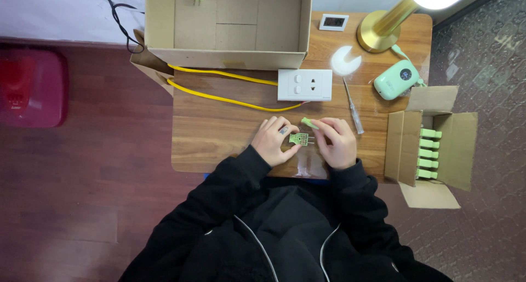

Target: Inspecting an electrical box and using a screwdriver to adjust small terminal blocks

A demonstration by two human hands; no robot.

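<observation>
1. Nearest to the camera is the person's black jacket [285, 227] with a zipper, and both black sleeves reach forward onto the wooden counter [219, 128].
2. The left hand [274, 139] has its grip closed around a small green plug [299, 139]; the metal pins of the plug point to the right. There is a ring on one finger of this hand.
3. The right hand [337, 142] pinches a small green cap [309, 123] between the fingertips, just above the plug and very near to it.
4. At the right of the counter stands an open cardboard box [433, 145] with a row of green plugs inside.
5. Behind the hands lies a thin screwdriver [353, 107], and beside it a white wall socket [304, 85] with a yellow cable [219, 98].
6. Farther away are a mint green device [396, 80], a white round piece [345, 61], a brass lamp [383, 27] and a small white display [333, 22].
7. At the far edge is a large open cardboard box [230, 24] with one green plug inside.
</observation>
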